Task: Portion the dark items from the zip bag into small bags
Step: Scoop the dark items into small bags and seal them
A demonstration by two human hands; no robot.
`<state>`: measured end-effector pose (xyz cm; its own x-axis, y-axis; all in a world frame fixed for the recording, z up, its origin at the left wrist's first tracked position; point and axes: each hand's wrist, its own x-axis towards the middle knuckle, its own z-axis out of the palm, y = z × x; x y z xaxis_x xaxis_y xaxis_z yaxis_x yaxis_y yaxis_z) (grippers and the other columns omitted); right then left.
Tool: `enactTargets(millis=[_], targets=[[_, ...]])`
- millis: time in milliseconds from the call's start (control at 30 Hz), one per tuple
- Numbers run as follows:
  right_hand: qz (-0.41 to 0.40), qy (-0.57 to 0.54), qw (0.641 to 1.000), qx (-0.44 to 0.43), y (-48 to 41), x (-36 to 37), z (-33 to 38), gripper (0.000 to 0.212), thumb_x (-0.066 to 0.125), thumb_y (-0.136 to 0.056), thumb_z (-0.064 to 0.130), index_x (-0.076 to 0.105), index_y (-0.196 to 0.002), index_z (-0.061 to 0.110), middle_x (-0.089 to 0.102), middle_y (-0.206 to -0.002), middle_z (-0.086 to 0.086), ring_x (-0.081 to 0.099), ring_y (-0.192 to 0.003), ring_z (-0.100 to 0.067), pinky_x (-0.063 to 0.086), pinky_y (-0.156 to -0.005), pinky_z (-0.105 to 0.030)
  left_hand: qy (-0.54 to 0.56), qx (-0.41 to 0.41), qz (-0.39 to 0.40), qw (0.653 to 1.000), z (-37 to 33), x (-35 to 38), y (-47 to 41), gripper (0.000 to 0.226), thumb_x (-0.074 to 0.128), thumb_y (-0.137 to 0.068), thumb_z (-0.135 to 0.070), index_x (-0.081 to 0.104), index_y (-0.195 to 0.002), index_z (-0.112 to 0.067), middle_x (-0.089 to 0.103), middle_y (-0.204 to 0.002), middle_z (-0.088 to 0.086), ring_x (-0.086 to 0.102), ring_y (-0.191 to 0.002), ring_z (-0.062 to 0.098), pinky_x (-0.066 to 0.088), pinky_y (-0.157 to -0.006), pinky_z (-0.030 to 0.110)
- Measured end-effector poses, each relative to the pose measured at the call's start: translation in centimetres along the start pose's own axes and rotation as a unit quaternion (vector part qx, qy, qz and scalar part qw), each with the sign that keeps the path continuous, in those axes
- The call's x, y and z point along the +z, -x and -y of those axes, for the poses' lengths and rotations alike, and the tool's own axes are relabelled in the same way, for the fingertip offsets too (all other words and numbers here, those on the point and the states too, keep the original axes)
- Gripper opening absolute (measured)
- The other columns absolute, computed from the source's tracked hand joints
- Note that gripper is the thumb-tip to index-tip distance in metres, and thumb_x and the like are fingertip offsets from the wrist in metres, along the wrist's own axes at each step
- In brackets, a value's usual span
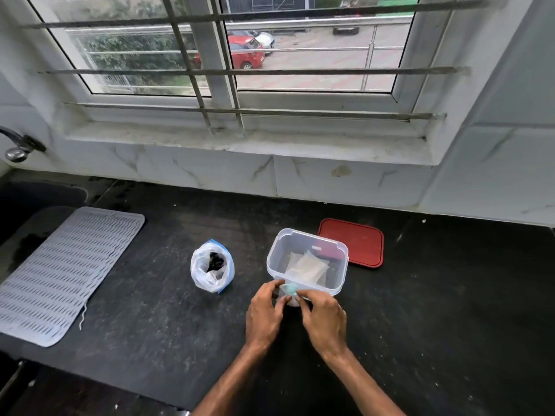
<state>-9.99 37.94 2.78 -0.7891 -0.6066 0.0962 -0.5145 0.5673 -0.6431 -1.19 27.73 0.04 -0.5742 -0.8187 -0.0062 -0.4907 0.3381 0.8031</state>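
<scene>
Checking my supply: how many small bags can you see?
3. One small bag is pinched between left hand and right hand; two overlap inside the clear tub, more possibly hidden beneath.

A single wide-angle view, worn on the person's head, looks forward and steeply down onto a black counter [150, 310]. It sits close: both forearms enter from the bottom edge, and the left hand [264, 313] and right hand [322, 319] lie at lower centre. The camera faces a barred window [315, 64] filling the upper half, and straight lines bow toward the frame's edges.
</scene>
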Motion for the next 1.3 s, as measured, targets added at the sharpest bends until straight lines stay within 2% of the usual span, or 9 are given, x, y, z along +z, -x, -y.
enactTargets(millis=[167,300,433,567,633,833,933,1000,1300], targets=[[0.001,-0.034,0.999,0.019,-0.1,-0.3,0.0,0.016,0.071,-0.085,0.03,0.075,-0.101,0.032,0.074,-0.097,0.014,0.069,-0.089,-0.006,0.056,-0.073,-0.027,-0.01,0.0,0.006,1.0,-0.4,0.3,0.1,0.037,0.069,-0.086,-0.018,0.064,-0.122,-0.024,0.067,-0.112,-0.015,0.063,-0.099,0.003,0.051,-0.087,0.021],[0.012,-0.174,0.978,0.116,-0.6,-0.6,0.0,0.009,0.075,-0.083,0.025,0.077,-0.091,0.03,0.074,-0.084,0.016,0.067,-0.077,0.002,0.057,-0.073,-0.022,-0.012,0.002,0.007,1.0,-0.4,0.1,0.3,0.038,0.069,-0.086,-0.015,0.064,-0.122,-0.024,0.068,-0.111,-0.015,0.064,-0.099,0.003,0.053,-0.087,0.024],[0.096,-0.45,0.849,0.26,-0.6,-2.5,0.5,0.007,0.071,-0.086,0.013,0.076,-0.091,0.015,0.076,-0.079,-0.003,0.065,-0.073,-0.011,0.053,-0.065,-0.024,-0.009,0.027,0.005,1.0,-0.1,-0.5,0.4,0.039,0.07,-0.085,-0.016,0.061,-0.121,-0.026,0.064,-0.113,-0.017,0.062,-0.099,0.0,0.053,-0.086,0.023],[0.149,-0.542,0.749,0.351,0.2,-4.2,-1.2,0.015,0.071,-0.085,0.017,0.075,-0.099,0.014,0.077,-0.093,-0.007,0.058,-0.076,-0.01,0.033,-0.06,-0.025,-0.024,0.036,-0.014,0.999,-0.1,-1.2,0.2,0.038,0.074,-0.084,-0.023,0.06,-0.12,-0.029,0.06,-0.111,-0.019,0.062,-0.092,0.001,0.053,-0.076,0.022],[0.133,-0.565,0.735,0.35,0.4,-4.9,-2.6,0.017,0.07,-0.085,0.015,0.074,-0.102,0.014,0.076,-0.097,-0.006,0.059,-0.077,-0.009,0.033,-0.06,-0.025,-0.025,0.032,-0.013,0.999,0.0,-1.4,-0.2,0.036,0.075,-0.083,-0.026,0.062,-0.116,-0.029,0.062,-0.107,-0.019,0.063,-0.087,0.001,0.053,-0.073,0.024],[-0.101,-0.504,0.804,0.298,1.2,-5.4,-8.5,0.019,0.072,-0.083,0.003,0.072,-0.098,0.015,0.076,-0.096,-0.008,0.07,-0.082,-0.01,0.052,-0.064,-0.017,-0.005,0.005,0.026,1.0,0.7,-1.5,-0.9,0.015,0.075,-0.084,-0.023,0.072,-0.098,-0.026,0.071,-0.093,-0.016,0.066,-0.08,-0.001,0.058,-0.076,0.034],[-0.117,-0.3,0.905,0.279,1.3,-3.8,-11.8,0.013,0.076,-0.082,0.015,0.072,-0.089,0.024,0.076,-0.086,0.006,0.07,-0.079,-0.007,0.057,-0.072,-0.028,0.003,0.006,0.024,1.0,0.2,-1.4,-0.9,0.009,0.075,-0.084,-0.027,0.071,-0.092,-0.029,0.071,-0.089,-0.017,0.067,-0.078,-0.001,0.058,-0.072,0.031],[-0.121,-0.17,0.945,0.252,1.1,-3.0,-12.8,0.01,0.075,-0.082,0.022,0.072,-0.089,0.027,0.073,-0.084,0.011,0.068,-0.08,-0.011,0.055,-0.072,-0.034,0.01,0.009,0.022,1.0,0.0,-1.4,-1.0,0.007,0.075,-0.084,-0.028,0.071,-0.089,-0.029,0.072,-0.086,-0.016,0.067,-0.077,-0.001,0.057,-0.07,0.029],[-0.167,0.032,0.97,0.175,1.8,-2.4,-11.7,0.02,0.079,-0.078,0.02,0.072,-0.097,0.023,0.059,-0.103,0.004,0.056,-0.095,-0.02,0.051,-0.073,-0.036,0.043,0.023,0.043,0.998,-0.8,-1.7,-1.0,0.007,0.075,-0.085,-0.022,0.07,-0.084,-0.028,0.071,-0.083,-0.015,0.067,-0.076,0.0,0.056,-0.068,0.027]])
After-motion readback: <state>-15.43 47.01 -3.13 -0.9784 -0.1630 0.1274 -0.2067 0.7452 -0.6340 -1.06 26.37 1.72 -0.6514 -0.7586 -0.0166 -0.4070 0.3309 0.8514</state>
